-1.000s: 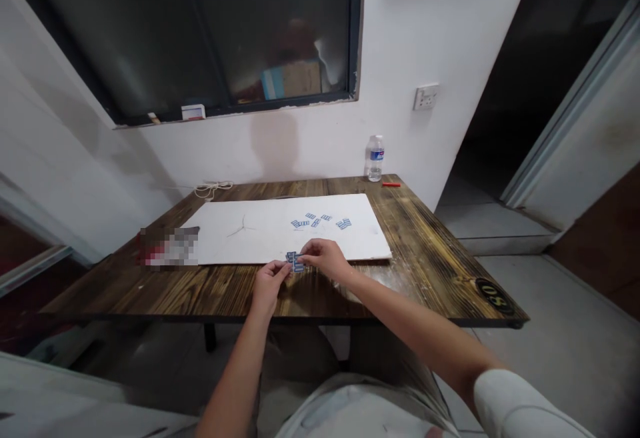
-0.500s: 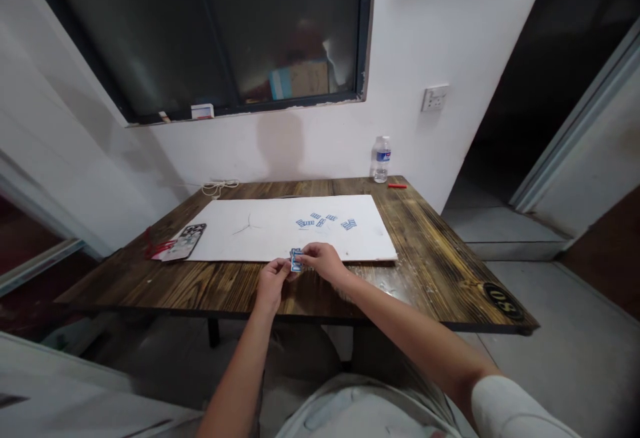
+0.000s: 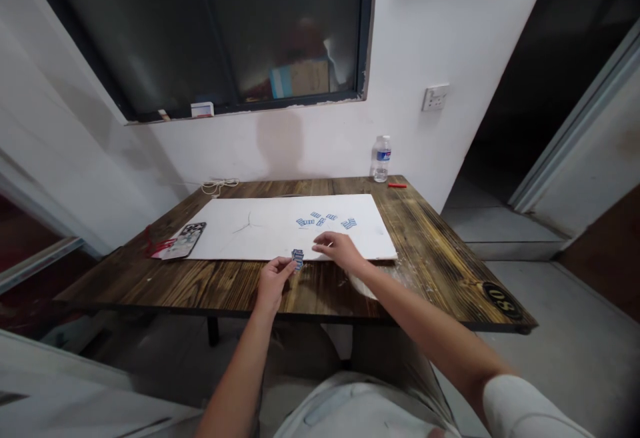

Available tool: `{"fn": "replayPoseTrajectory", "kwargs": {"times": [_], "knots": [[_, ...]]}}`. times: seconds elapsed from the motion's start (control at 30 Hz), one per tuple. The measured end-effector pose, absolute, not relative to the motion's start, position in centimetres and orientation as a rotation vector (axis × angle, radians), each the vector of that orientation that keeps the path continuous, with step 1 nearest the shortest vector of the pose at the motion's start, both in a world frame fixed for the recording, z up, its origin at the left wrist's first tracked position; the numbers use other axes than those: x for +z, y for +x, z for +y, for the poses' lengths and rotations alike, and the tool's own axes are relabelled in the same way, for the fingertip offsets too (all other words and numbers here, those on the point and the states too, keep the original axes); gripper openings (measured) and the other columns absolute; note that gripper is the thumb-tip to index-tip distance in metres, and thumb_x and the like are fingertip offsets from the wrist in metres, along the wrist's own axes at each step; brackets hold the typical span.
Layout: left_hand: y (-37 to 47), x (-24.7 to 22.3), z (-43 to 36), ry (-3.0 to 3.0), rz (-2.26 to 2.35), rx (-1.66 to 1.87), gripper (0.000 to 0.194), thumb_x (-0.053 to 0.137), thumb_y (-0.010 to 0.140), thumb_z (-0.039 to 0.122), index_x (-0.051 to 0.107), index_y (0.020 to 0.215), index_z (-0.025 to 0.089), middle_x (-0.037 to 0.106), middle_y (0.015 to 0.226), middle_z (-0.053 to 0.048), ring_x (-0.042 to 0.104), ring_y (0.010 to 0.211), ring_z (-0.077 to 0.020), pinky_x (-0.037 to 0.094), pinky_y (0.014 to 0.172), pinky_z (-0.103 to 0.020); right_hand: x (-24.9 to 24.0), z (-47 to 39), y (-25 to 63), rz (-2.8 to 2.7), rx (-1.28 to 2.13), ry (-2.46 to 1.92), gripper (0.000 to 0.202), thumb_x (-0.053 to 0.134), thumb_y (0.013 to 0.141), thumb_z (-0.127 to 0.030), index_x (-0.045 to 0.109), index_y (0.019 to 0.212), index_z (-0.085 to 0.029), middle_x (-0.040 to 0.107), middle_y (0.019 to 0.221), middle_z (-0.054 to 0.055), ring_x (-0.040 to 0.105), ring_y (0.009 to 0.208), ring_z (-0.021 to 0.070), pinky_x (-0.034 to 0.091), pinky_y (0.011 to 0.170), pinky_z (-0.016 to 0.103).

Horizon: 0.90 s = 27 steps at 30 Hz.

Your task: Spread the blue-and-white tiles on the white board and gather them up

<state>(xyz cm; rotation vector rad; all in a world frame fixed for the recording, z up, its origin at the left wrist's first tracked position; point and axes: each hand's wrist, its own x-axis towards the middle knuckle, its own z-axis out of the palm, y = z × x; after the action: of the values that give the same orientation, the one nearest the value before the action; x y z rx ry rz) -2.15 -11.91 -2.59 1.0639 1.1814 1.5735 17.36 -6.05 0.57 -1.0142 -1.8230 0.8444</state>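
Small blue-and-white striped pieces (image 3: 298, 258), stacked loosely, are pinched between the thumb and fingers of my left hand (image 3: 274, 283), just in front of the white board's near edge. To the right, over the front part of the white board (image 3: 265, 211), my right hand (image 3: 336, 249) is apart from them. Its thumb and index finger are slightly parted, and I see nothing between them. Several similar blue-striped pieces (image 3: 321, 222) lie scattered on the right half of the board, beyond my right hand.
A phone (image 3: 186, 240) with red cords (image 3: 159, 247) lies over the board's left end. On the wooden table (image 3: 425, 258) are a white cable (image 3: 220, 187), a water bottle (image 3: 382, 159) and a red pen (image 3: 397, 186) near the wall.
My right hand has let go of the striped pieces and moved to the right, its fingers parting. My left hand stays in about the same place, still holding them.
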Motion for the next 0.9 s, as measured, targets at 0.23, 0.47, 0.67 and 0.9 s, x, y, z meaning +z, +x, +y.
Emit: {"fn": "replayPoseTrajectory", "kwargs": {"times": [0.23,0.47,0.67,0.9], "knots": [[-2.1,-2.4,-12.0,1.059,1.201,1.577,0.032,0.085,0.052,0.035,0.07,0.072,0.014,0.066,0.065,0.0,0.057,0.056,-0.0092,0.047,0.056,-0.02,1.7,-1.9,27.1,-2.058,0.098,-1.477,0.026,0.061,0.086,-0.023,0.067,0.11,-0.017,0.066,0.115,0.012,0.058,0.108,0.0255,0.042,0.092,0.036],[-2.2,-2.6,-11.8,1.062,1.197,1.573,0.033,0.085,0.052,0.036,0.07,0.072,0.014,0.065,0.06,0.0,0.056,0.053,-0.0085,0.046,0.055,-0.02,0.6,-0.6,32.0,-2.349,0.129,-1.817,0.03,0.054,0.087,-0.025,0.067,0.112,-0.016,0.07,0.107,0.014,0.065,0.094,0.0253,0.045,0.074,0.029],[-2.2,-2.4,-11.8,1.065,1.215,1.57,0.034,0.085,0.051,0.037,0.07,0.072,0.014,0.066,0.065,-0.001,0.057,0.055,-0.01,0.047,0.055,-0.021,0.3,-1.9,31.7,-2.477,0.009,-1.807,0.032,0.049,0.088,-0.023,0.067,0.113,-0.019,0.072,0.098,0.013,0.067,0.086,0.0231,0.043,0.068,0.027],[-2.2,-2.3,-11.8,1.064,1.226,1.575,0.034,0.085,0.051,0.036,0.07,0.072,0.014,0.066,0.065,-0.001,0.057,0.055,-0.0095,0.047,0.054,-0.02,0.1,-2.2,31.4,-2.585,-0.136,-1.682,0.029,0.047,0.088,-0.016,0.068,0.108,-0.014,0.071,0.097,0.016,0.066,0.087,0.0236,0.044,0.075,0.029]]}}
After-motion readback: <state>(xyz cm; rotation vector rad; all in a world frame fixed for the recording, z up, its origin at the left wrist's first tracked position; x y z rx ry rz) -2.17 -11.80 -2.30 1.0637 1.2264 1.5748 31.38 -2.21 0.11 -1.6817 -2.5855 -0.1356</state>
